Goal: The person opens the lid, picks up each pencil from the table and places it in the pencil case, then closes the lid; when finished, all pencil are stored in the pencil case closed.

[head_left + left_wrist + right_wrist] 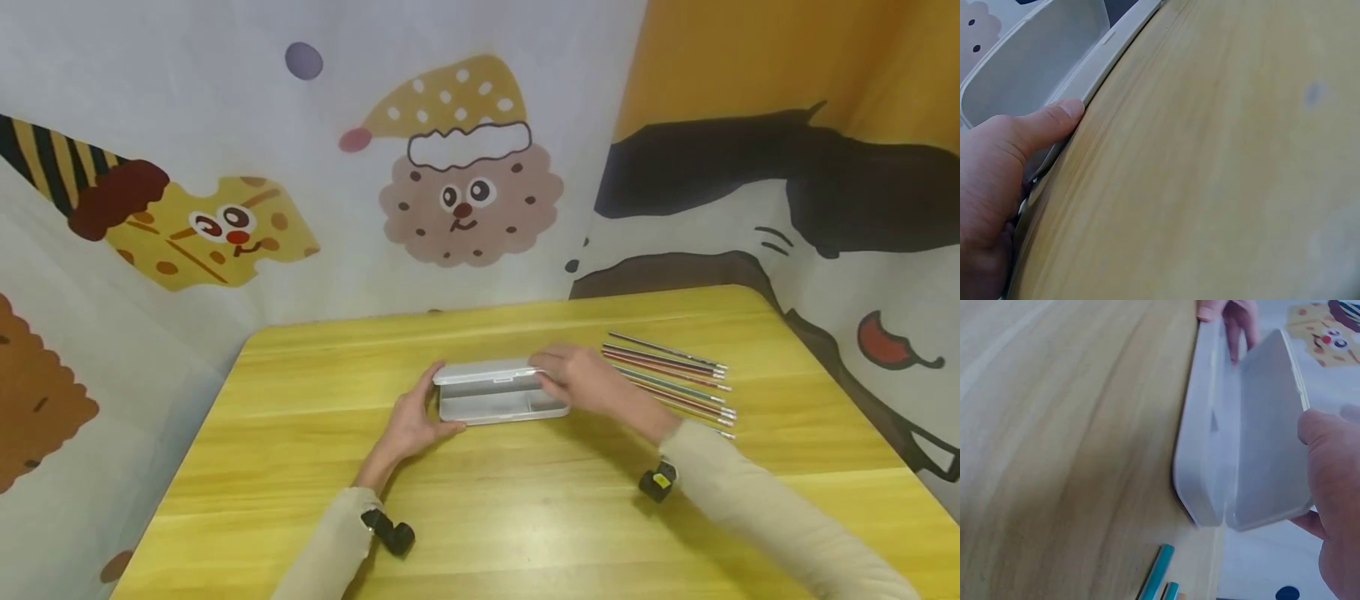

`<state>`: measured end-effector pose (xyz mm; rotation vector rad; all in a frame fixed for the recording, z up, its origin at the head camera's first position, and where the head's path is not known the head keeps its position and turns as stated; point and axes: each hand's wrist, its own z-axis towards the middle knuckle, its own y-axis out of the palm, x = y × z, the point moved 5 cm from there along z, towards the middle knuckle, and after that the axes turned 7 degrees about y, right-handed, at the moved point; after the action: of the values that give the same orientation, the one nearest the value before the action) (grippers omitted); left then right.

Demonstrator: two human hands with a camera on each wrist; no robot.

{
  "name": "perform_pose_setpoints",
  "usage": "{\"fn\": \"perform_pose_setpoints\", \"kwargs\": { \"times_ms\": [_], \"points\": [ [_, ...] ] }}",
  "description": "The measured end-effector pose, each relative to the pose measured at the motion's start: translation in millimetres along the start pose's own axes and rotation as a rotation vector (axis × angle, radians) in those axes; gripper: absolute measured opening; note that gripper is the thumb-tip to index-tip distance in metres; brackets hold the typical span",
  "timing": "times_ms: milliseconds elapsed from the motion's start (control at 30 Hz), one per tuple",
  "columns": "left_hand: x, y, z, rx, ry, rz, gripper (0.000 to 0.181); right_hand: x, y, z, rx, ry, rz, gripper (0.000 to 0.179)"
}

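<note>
A pale grey-white pencil case (pixel 483 408) lies on the wooden table with its hinged lid (pixel 480 372) partly raised. Inside, a divider shows toward the right end, and I see no pencils in it. My left hand (pixel 408 425) grips the left end, its thumb on the front rim in the left wrist view. With the thumb and fingers of my right hand (pixel 588 379), I pinch the lid near its right end. Several pencils (pixel 660 359) lie side by side to the right of the case, partly hidden behind the right forearm.
The yellow wood-grain table (pixel 487 517) stretches out around the case. Behind it hangs a curtain (pixel 337 275) printed with cartoon figures. Each wrist carries a small black camera (pixel 390 533). Teal pencil ends (pixel 1157 572) show near the case in the right wrist view.
</note>
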<state>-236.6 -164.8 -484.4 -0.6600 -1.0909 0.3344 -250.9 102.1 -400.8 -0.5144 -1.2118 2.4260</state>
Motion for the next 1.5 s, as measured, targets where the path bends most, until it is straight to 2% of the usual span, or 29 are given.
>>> {"fn": "perform_pose_setpoints", "kwargs": {
  "times_ms": [267,433,733,1000,1300,1500],
  "points": [
    [-0.6,0.8,-3.9,0.006,0.0,0.014,0.115,17,-13,-2.2,-0.02,0.2,0.139,0.016],
    [-1.3,2.0,-2.0,0.006,0.003,0.016,0.116,28,-20,-0.8,0.025,0.259,0.218,0.015],
    [-2.2,1.3,-2.2,0.006,-0.011,0.086,0.121,49,-20,3.0,0.081,0.366,0.359,0.015],
    [-0.3,-0.3,-2.5,0.014,0.008,0.053,0.112,63,-19,5.5,0.103,0.476,0.401,0.012],
    [1.0,-1.5,-2.7,0.017,0.007,0.045,0.104,81,-13,6.1,0.069,0.691,0.422,0.015],
    [1.2,-1.8,-2.5,0.015,0.008,0.065,0.105,89,-10,7.5,0.058,0.744,0.449,0.016]
  ]
}}
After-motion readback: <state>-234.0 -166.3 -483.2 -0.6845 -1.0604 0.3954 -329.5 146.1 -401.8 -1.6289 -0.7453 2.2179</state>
